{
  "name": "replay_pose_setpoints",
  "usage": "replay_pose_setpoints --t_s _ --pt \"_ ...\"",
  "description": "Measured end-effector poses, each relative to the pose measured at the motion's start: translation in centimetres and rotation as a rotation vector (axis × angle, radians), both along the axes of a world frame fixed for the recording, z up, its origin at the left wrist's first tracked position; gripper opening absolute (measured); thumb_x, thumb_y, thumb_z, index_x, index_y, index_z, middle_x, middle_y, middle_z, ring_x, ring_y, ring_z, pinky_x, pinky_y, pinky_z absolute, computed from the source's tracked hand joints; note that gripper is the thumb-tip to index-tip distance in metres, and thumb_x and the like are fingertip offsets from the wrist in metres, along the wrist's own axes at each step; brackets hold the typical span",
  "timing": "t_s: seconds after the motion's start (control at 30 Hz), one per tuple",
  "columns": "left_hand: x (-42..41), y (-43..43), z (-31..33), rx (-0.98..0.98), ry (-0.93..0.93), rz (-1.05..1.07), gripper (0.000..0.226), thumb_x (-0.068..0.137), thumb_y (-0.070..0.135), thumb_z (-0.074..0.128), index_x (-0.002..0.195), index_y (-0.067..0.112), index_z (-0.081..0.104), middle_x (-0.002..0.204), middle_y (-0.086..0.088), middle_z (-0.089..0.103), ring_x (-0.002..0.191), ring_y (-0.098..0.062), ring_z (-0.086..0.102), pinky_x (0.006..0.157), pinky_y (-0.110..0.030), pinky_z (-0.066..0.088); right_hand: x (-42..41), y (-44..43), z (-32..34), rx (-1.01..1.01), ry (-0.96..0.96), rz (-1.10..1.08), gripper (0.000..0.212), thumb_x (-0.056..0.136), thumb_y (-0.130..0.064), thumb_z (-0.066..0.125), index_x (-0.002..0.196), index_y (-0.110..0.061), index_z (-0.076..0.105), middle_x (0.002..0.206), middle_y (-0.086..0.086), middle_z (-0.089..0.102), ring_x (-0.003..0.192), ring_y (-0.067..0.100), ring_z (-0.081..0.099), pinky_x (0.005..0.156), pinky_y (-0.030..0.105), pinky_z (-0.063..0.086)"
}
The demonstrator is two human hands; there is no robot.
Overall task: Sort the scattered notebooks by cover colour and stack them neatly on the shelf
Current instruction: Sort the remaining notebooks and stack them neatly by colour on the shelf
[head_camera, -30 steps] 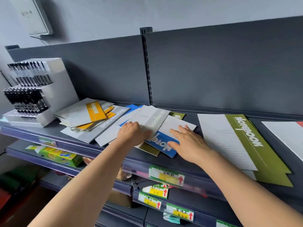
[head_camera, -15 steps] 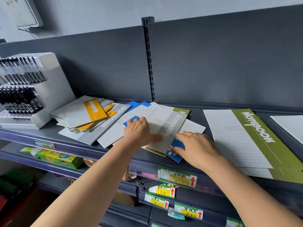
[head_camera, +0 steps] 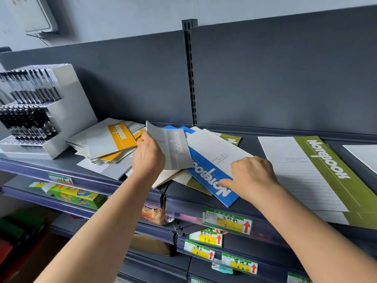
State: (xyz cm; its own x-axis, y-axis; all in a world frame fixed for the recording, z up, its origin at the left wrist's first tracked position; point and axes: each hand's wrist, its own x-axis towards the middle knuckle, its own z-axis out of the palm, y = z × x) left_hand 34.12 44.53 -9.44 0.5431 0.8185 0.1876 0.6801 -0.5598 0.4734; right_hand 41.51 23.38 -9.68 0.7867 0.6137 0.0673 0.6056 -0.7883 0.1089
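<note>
My left hand (head_camera: 148, 158) grips a grey-covered notebook (head_camera: 173, 149) and holds it tilted up above the scattered pile on the dark shelf (head_camera: 183, 198). My right hand (head_camera: 250, 176) rests on a blue-and-white notebook (head_camera: 212, 178), thumb on its blue band, fingers curled at its white page. Olive-green notebooks (head_camera: 199, 184) lie partly hidden under the blue one. To the left sits a loose heap of yellow notebooks (head_camera: 120, 137) over grey ones (head_camera: 111, 170). A neat stack of green notebooks (head_camera: 324, 170) lies at the right.
A white display box of black pens (head_camera: 40, 111) stands at the shelf's left end. A white sheet or notebook (head_camera: 365, 154) lies at the far right. Price labels (head_camera: 227, 221) line the shelf fronts; lower shelves hold a green box (head_camera: 75, 196) and packets.
My left hand has lifted the grey notebook off the pile and turned it up to the left, uncovering the blue notebook. My right hand stays on the blue one.
</note>
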Motion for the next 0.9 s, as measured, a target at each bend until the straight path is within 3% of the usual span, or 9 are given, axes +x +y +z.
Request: replay_pose_setpoints --t_s 0.1,0.17,0.23,0.3,0.47,0.6,0.7,0.83,0.9 --pt "-0.8 0.1 -0.5 0.020 0.209 -0.015 0.045 0.088 0.002 0.050 0.130 0.008 0.036 0.132 -0.019 0.040 0.117 -0.039 0.045 0.090 -0.043 0.042 1.1 0.6 -0.7 -0.017 0.076 0.012 0.073 0.078 -0.079 0.044 0.119 -0.020 0.055 0.119 0.005 0.061 0.110 0.023 0.054 0.088 0.036 0.038" --pt "-1.0 -0.2 -0.9 0.199 0.334 -0.048 0.044 0.087 0.007 0.051 0.129 0.009 0.040 0.135 -0.016 0.037 0.120 -0.035 0.038 0.090 -0.040 0.042 2.5 0.7 -1.7 -0.008 0.200 -0.016 0.096 0.067 -0.090 0.038 0.135 -0.022 0.043 0.140 0.010 0.044 0.130 0.029 0.039 0.103 0.044 0.032" --pt "-0.6 -1.1 -1.0 0.269 0.259 -0.118 0.032 0.090 0.014 0.052 0.122 0.012 0.050 0.127 -0.011 0.048 0.110 -0.028 0.046 0.081 -0.036 0.046 3.7 0.6 -2.4 0.025 0.270 -0.069 0.115 0.055 -0.098 0.034 0.143 -0.023 0.033 0.148 0.013 0.033 0.136 0.033 0.030 0.108 0.048 0.029" --pt "-0.1 -2.5 -0.8 0.136 0.210 -0.218 0.019 0.094 0.023 0.052 0.109 0.014 0.058 0.109 -0.006 0.062 0.091 -0.022 0.057 0.069 -0.033 0.051 4.3 0.5 -2.6 0.081 0.259 -0.106 0.117 0.053 -0.098 0.035 0.142 -0.023 0.032 0.145 0.014 0.038 0.132 0.034 0.036 0.105 0.047 0.033" --pt "1.1 -4.5 -1.0 -0.165 0.137 -0.261 0.034 0.085 0.031 0.065 0.110 0.011 0.053 0.099 -0.006 0.065 0.087 -0.025 0.066 0.073 -0.038 0.058 6.0 0.5 -1.6 0.229 0.260 -0.207 0.074 0.070 -0.065 0.068 0.126 -0.020 0.048 0.130 0.012 0.053 0.120 0.033 0.047 0.092 0.041 0.042" --pt "1.7 -5.7 -0.2 -0.677 -0.088 -0.221 0.040 0.085 0.017 0.072 0.105 0.010 0.038 0.101 -0.011 0.063 0.084 -0.026 0.070 0.062 -0.039 0.061 7.4 -1.5 -0.2 0.594 0.469 -0.219 0.017 0.077 -0.019 0.064 0.090 -0.008 0.063 0.089 0.010 0.068 0.072 0.025 0.056 0.060 0.029 0.038" --pt "2.8 -7.5 0.0 -0.797 -0.166 -0.215 0.044 0.085 0.011 0.071 0.105 0.014 0.032 0.109 -0.011 0.059 0.091 -0.025 0.067 0.056 -0.031 0.057 7.5 -3.0 0.5 0.742 0.539 -0.178 0.012 0.082 -0.014 0.057 0.091 -0.013 0.065 0.087 0.006 0.068 0.075 0.028 0.060 0.062 0.030 0.041" --pt "5.0 -9.8 0.5 -0.852 -0.306 -0.213 0.036 0.086 0.007 0.067 0.113 0.003 0.043 0.105 -0.012 0.063 0.082 -0.021 0.067 0.060 -0.033 0.058 7.8 -5.8 1.1 0.902 0.611 -0.159 0.018 0.090 -0.009 0.050 0.100 -0.019 0.060 0.103 0.003 0.068 0.097 0.030 0.064 0.082 0.040 0.052" --pt "6.1 -11.7 1.0 -0.870 -0.327 -0.261 0.031 0.088 0.005 0.063 0.106 0.009 0.038 0.098 -0.008 0.060 0.086 -0.023 0.067 0.071 -0.039 0.060 8.1 -8.1 1.0 0.888 0.564 -0.185 0.021 0.092 -0.009 0.047 0.105 -0.023 0.056 0.103 0.000 0.064 0.093 0.025 0.060 0.073 0.032 0.049"
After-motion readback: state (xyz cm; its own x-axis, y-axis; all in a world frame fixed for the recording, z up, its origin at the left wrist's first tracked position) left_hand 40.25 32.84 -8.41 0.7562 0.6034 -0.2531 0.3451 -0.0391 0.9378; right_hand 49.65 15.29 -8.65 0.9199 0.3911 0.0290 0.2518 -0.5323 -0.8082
